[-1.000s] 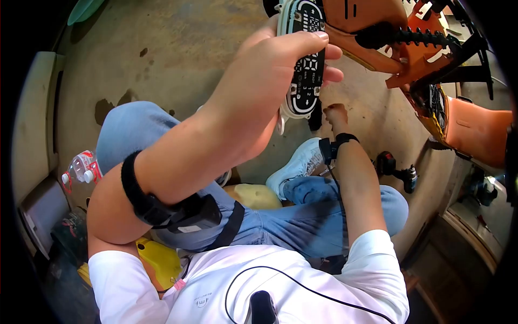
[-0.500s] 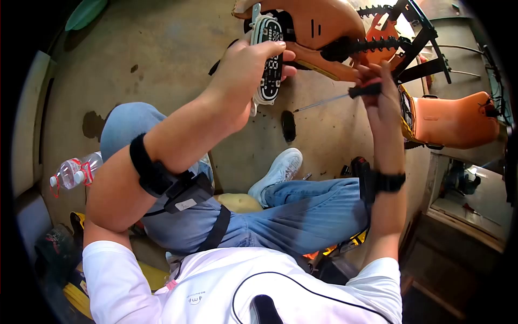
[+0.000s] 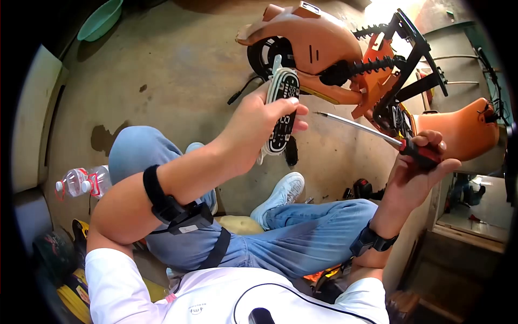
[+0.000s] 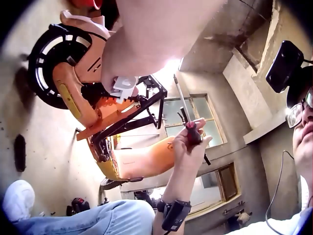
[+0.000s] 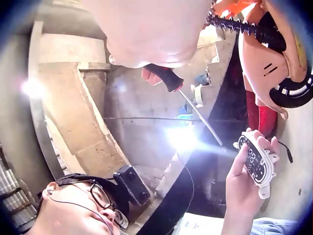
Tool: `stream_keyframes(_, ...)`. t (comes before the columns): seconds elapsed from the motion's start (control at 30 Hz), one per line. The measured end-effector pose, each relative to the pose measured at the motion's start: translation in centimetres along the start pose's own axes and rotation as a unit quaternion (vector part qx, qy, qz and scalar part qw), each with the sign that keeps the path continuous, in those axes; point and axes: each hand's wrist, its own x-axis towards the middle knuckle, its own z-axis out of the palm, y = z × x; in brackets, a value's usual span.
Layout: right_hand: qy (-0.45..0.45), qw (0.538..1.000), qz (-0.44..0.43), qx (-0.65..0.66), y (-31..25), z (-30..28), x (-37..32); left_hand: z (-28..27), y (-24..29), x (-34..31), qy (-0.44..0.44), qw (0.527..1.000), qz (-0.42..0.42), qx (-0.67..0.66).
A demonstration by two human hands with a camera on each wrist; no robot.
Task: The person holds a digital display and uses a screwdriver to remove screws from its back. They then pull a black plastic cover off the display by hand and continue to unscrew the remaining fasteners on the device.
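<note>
Both hands full above the knees: panel in the left, screwdriver in the right.

Nearest, over the blue-jeaned legs, I see the right hand (image 3: 415, 175) curled round the red-and-black handle of a screwdriver (image 3: 372, 133). Its shaft slants up toward the other hand and stops short of it. The left hand (image 3: 253, 127) grips a black, white-rimmed display panel (image 3: 281, 116), held in the air. Beyond, an orange scooter (image 3: 318, 38) lies on the concrete floor (image 3: 178, 59), and a green basin (image 3: 100, 19) sits farthest.

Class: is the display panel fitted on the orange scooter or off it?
Off. The left hand grips the display panel in the air, held clear of the orange scooter.
</note>
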Motion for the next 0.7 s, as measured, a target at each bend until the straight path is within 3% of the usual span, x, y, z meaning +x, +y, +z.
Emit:
stream_keyframes(0.2, -0.034, 0.998, -0.044, 0.000, 0.2, 0.0, -1.0, 0.7, -1.8, -0.2, -0.067, 0.996, -0.027, 0.047)
stream_keyframes(0.27, -0.058, 0.993, -0.085, -0.060, 0.4, -0.1, -1.3, 0.8, -2.1, -0.2, -0.087, 0.994, -0.020, 0.065)
stream_keyframes(0.33, -0.056, 0.994, -0.090, -0.036, 0.5, -0.2, -1.4, 1.0, -2.1, -0.3, -0.090, 0.993, -0.026, 0.065)
stream_keyframes(0.5, -0.152, 0.978, -0.133, -0.048, 0.2, -0.7, -1.3, 1.1, -2.1, -0.2, -0.093, 0.993, -0.031, 0.061)
stream_keyframes(0.6, -0.129, 0.984, -0.120, 0.007, 0.1, -0.4, -1.4, 1.0, -2.3, -0.1, -0.095, 0.993, -0.020, 0.060)
stream_keyframes(0.7, -0.143, 0.981, -0.127, -0.018, 0.2, -0.5, -1.3, 1.0, -2.3, -0.1, -0.090, 0.993, -0.025, 0.074)
